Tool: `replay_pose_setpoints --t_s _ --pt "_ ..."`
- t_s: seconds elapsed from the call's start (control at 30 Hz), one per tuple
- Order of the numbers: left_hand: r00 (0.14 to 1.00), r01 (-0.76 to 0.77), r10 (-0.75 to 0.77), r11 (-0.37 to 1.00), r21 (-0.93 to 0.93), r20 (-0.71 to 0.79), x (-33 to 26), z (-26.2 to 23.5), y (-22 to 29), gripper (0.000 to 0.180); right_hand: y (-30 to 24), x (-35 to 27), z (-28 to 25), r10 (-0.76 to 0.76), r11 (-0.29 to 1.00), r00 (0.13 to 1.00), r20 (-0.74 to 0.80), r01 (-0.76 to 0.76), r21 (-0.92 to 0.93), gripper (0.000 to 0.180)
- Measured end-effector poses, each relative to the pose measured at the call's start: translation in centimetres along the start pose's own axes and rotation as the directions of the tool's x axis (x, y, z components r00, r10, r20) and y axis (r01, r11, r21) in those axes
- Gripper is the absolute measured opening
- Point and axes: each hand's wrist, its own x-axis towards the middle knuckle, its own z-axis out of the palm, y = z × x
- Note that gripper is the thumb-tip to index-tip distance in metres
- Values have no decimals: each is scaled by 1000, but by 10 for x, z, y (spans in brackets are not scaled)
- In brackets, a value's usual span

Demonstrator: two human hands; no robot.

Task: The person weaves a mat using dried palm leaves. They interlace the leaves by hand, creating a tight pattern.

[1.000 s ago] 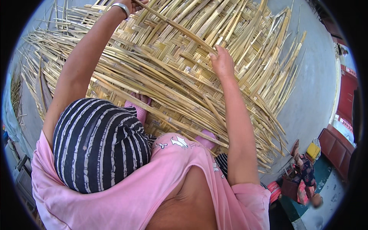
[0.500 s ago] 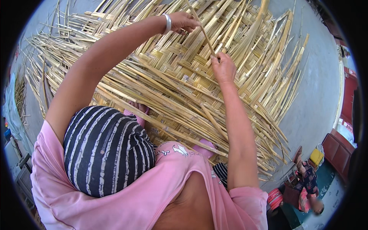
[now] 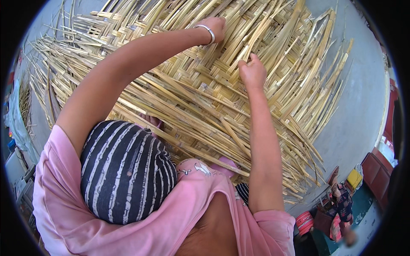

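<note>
A woven mat [image 3: 213, 91] of flat yellow reed strips lies under my arms, its loose strip ends fanning out on all sides. My left hand [image 3: 218, 30], with a silver bangle [image 3: 208, 34] at the wrist, is closed in a fist low over the far part of the weave. Its fingertips are turned away, so what they grip is hidden. Nearer and to the right, my right hand [image 3: 253, 74] is closed, thumb against forefinger, at a pale reed strip [image 3: 247, 52] among the loose ends.
Long loose strips [image 3: 188, 121] lie across the mat's near side, close to my knee [image 3: 128, 173]. Grey floor [image 3: 348, 106] borders the mat at right. Another person [image 3: 341, 205] sits at lower right beside dark red furniture [image 3: 376, 173].
The strip that stretched upright between my hands is no longer held up there. My left hand has turned and dropped into a fist; my right hand stays near its place, slightly right.
</note>
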Motion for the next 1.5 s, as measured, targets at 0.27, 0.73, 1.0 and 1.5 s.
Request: replay_pose_setpoints --t_s 0.27,0.73,1.0,1.5 --pt "959 -265 218 919 291 183 -12 -18 20 21 9 16 -3 16 1000 988 151 -16 3 49" --pt "968 -77 2 954 290 252 -5 -26 54 20 9 2 -6 -31 980 997 71 17 197 28" --pt "953 -284 187 822 493 239 -18 -30 55 18 13 4 -5 -52 980 994 97 32 196 30" --pt "950 205 -53 849 -487 307 -3 -18 25 29 13 4 -5 -42 986 993 108 24 164 48"
